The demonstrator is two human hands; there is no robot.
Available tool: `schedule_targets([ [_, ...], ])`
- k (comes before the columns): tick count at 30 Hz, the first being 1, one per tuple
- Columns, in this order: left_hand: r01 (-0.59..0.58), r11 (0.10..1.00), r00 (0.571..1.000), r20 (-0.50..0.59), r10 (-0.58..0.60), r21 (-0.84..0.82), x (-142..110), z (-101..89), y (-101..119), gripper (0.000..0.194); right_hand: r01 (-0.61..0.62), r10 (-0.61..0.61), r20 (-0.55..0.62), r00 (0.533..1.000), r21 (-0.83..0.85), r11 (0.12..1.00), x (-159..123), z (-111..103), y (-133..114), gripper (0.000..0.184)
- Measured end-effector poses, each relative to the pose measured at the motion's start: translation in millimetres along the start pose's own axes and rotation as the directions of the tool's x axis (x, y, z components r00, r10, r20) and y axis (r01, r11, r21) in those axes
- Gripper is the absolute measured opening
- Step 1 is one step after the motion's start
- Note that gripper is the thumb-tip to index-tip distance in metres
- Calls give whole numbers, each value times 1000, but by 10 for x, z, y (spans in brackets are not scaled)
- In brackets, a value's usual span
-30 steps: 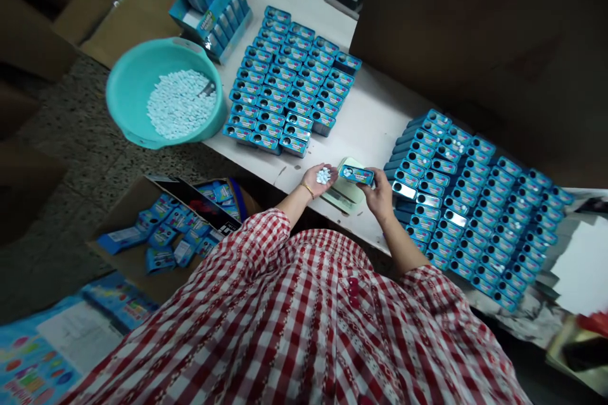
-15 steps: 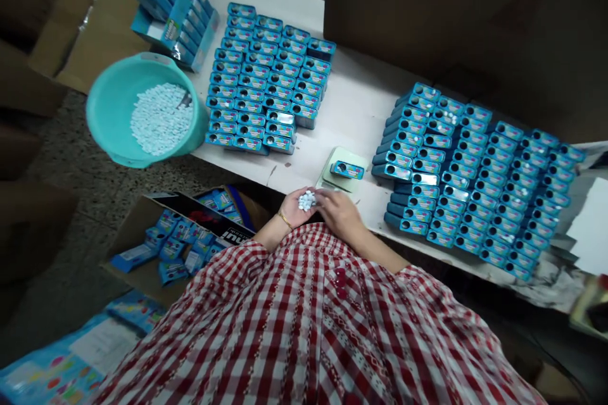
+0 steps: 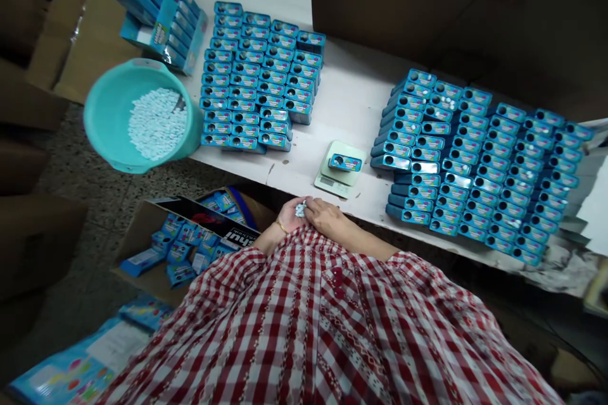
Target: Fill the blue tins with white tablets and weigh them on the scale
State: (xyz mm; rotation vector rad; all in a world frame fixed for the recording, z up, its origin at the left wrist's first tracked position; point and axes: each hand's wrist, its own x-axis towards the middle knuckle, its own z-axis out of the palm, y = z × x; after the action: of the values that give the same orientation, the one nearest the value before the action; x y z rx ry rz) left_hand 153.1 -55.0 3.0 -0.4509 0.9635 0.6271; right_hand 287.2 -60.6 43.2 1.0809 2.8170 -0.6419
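Small white pellets lie in the cupped palm of my left hand, just off the table's front edge. My right hand reaches over that palm, its fingers bent together against the pellets. Whether its fingertips pinch any is hidden. Just beyond my hands, a pale green digital scale stands on the table with a single blue box on its plate. The box has a dark round spot on its top face.
Blue boxes stand in rows on the left and right of the white table. A turquoise tub of white pellets is at left. Below it, a carton holds blue packets. A large brown carton stands behind.
My right hand has moved left and further over the left palm, covering more of the pellets. The whole view has shifted slightly. The box stays on the scale.
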Motion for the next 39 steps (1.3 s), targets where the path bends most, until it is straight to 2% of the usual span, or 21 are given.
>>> schedule_targets([
  [4,-2,1000,1000,-11,2,-4,20,-12,22,27,35,-34,-16,999,33,999,-11,4,11,23],
  [8,-19,1000,999,-32,19,-7,14,-2,30,30,-34,35,-10,999,95,995,-24,41,38,19],
  [11,-42,999,999,-30,43,9,10,17,31,28,-56,68,-66,995,171,984,-51,74,64,20],
  [13,-54,998,999,-6,54,11,14,47,40,27,-35,75,-151,986,252,967,-75,61,121,20],
  [15,-85,996,996,38,84,4,21,98,60,25,-33,142,-289,947,351,936,-92,5,239,21],
  [17,-118,993,989,83,118,-5,26,160,85,24,-60,266,-433,862,433,899,-87,-80,414,20],
  [19,-136,991,985,100,137,-13,29,216,107,22,-96,366,-518,773,475,875,-54,-160,614,18],
  [20,-140,990,985,96,141,-16,29,235,114,22,-106,389,-541,746,479,871,-28,-188,710,17],
  [21,-145,989,985,89,146,-20,30,246,118,21,-112,397,-551,734,478,871,0,-205,797,17],
  [24,-159,987,984,74,161,-30,33,239,116,19,-129,398,-537,744,468,874,72,-191,981,18],
  [28,-162,986,984,70,164,-40,36,191,110,19,-170,415,-506,756,460,871,79,-139,1088,21],
  [31,-166,985,983,71,169,-47,35,173,113,19,-141,431,-554,712,488,861,13,-166,1071,22],
  [33,-163,986,983,79,166,-42,35,172,106,19,-135,464,-590,661,515,847,-49,-202,974,21],
  [34,-156,987,983,89,159,-36,36,172,98,19,-136,472,-589,655,523,841,-78,-214,894,20],
  [35,-148,989,984,99,150,-29,39,173,86,19,-134,461,-568,682,522,842,-103,-218,795,20],
  [37,-119,993,987,110,120,-13,48,170,54,20,-131,368,-457,810,471,872,-133,-193,569,20],
  [39,-78,997,992,97,78,-3,58,157,21,21,-138,244,-281,928,349,927,-136,-131,360,22],
])
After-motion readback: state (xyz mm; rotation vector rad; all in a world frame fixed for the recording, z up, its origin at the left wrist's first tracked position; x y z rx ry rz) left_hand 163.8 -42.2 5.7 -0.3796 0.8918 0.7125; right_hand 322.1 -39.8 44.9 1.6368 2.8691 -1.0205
